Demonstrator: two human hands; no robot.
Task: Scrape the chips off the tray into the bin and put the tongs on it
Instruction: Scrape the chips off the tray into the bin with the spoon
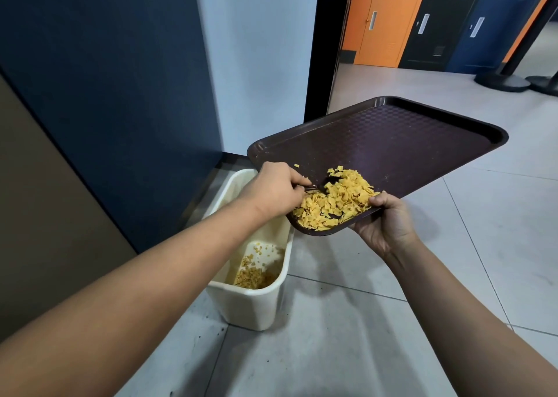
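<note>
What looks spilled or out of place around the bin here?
Small dark specks lie on the floor by the bin's near corner; what they are is unclear. No chips show on the floor: they sit piled on the tilted tray, with some in the bin.

The tray [392, 146] is dark brown plastic with a textured face and a raised rim, tilted so its near corner dips lowest, just above the bin's [256, 303] open top. The chips [335, 203], yellow and broken into small flakes, are heaped in that low corner of the tray. The tongs [320, 185] are dark and mostly buried in the heap; only a short part shows at its upper edge. The bin is cream plastic, rectangular, standing upright on the floor below the tray, with more chips in its bottom.
</note>
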